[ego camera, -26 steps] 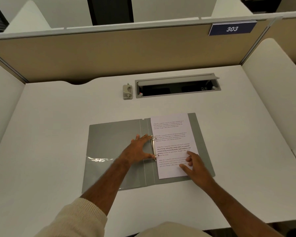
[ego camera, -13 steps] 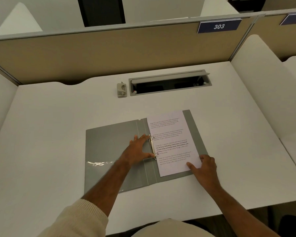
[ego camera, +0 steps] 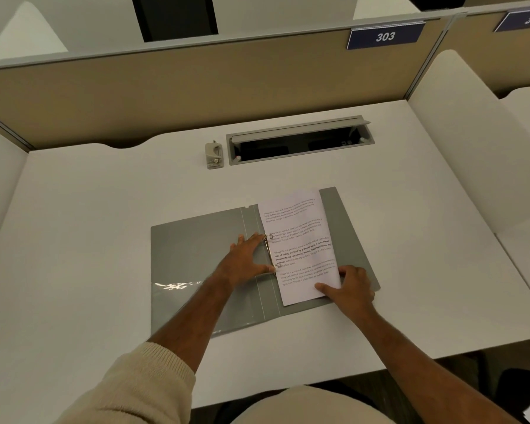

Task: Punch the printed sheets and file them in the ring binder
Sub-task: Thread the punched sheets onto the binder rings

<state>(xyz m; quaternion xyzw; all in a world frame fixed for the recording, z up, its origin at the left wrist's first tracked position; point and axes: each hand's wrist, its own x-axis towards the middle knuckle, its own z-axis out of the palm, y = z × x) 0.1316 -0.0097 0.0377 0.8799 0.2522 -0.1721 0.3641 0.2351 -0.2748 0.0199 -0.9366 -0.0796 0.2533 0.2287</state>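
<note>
On the white table, in front of the cable hatch, the grey ring binder lies open and flat. The printed sheet sits on its right half, long axis running away from the person and tilted slightly right, left edge on the rings. The left hand lies open and flat just left of the rings, fingertips touching them. The right hand, fingers curled, pinches the sheet's near right corner. A hole punch stands just left of the hatch.
</note>
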